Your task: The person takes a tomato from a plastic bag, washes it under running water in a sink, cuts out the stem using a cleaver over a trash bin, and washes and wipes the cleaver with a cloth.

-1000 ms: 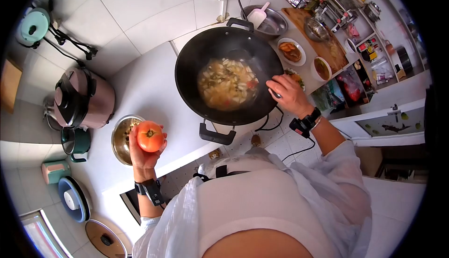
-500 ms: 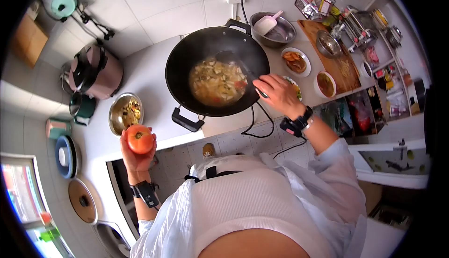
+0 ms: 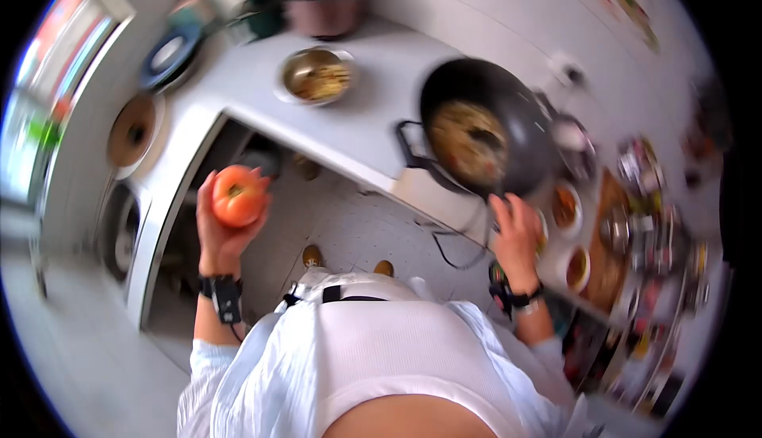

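Note:
A red tomato (image 3: 236,197) rests in my left hand (image 3: 222,239), its stem end facing up and my fingers curled around it. It is held over the floor gap beside the counter. My right hand (image 3: 517,243) is at the near rim of a black wok (image 3: 528,132), closed on the handle end of a dark spatula (image 3: 486,138). The spatula's head lies in the chunky, brothy food (image 3: 467,132) inside the wok. Motion blur softens the wok and the right fingers.
On the white counter (image 3: 381,73) stands a metal bowl (image 3: 298,61) with scraps, near a rice cooker (image 3: 325,5). Right of the wok are dishes of food (image 3: 565,206), a soup bowl (image 3: 578,269) and a wooden board (image 3: 611,279). A cord (image 3: 460,265) hangs below the wok.
The view has turned left, so the wok now appears farther right and tilted. My left hand still holds the tomato. The spatula's head has moved within the food, and my right hand stays by the rim.

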`<control>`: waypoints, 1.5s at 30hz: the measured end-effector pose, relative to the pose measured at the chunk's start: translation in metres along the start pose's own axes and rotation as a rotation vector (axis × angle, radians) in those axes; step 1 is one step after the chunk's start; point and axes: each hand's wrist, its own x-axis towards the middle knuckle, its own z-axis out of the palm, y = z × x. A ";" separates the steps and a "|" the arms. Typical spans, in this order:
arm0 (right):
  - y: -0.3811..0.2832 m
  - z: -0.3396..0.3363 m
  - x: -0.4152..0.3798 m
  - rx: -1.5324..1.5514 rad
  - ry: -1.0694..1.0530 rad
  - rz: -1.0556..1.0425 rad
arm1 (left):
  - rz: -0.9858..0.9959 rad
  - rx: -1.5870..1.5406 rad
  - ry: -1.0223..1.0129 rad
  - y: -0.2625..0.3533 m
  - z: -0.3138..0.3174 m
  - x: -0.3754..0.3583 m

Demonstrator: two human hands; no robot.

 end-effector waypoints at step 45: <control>-1.225 0.195 0.255 1.272 -1.679 -0.921 | 0.904 -0.794 0.158 0.478 -0.585 -0.212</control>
